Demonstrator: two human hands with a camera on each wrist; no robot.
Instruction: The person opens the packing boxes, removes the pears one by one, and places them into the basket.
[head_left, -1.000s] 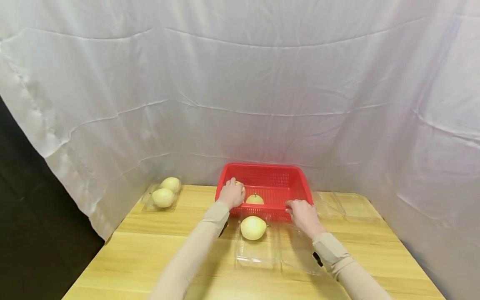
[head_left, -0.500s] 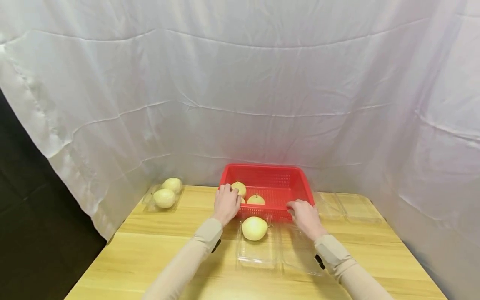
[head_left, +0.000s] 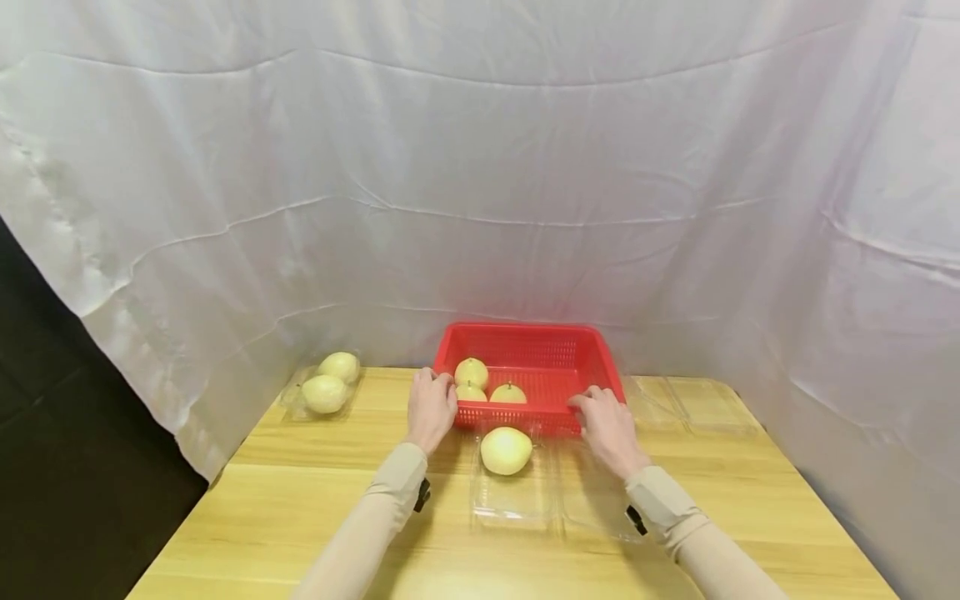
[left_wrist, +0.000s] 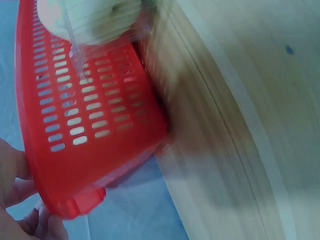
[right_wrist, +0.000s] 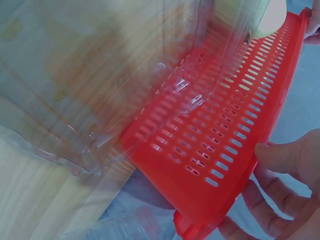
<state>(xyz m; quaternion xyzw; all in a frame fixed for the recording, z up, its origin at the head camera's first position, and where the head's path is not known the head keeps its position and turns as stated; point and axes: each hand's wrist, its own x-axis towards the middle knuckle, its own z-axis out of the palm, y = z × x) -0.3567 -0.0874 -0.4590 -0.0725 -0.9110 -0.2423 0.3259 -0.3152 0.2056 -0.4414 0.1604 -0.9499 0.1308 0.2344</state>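
At the far side of the table (head_left: 285,500), your left hand (head_left: 431,408) and right hand (head_left: 609,429) hold the red basket (head_left: 517,343).

Leftmost, two pale fruits (head_left: 325,394) sit in a clear box (head_left: 298,410); your left fingers curl round the basket's left corner; three fruits (head_left: 472,372) lie inside, toward its left; one fruit (head_left: 506,451) sits in front; your right thumb and fingers clamp the rim's right end.
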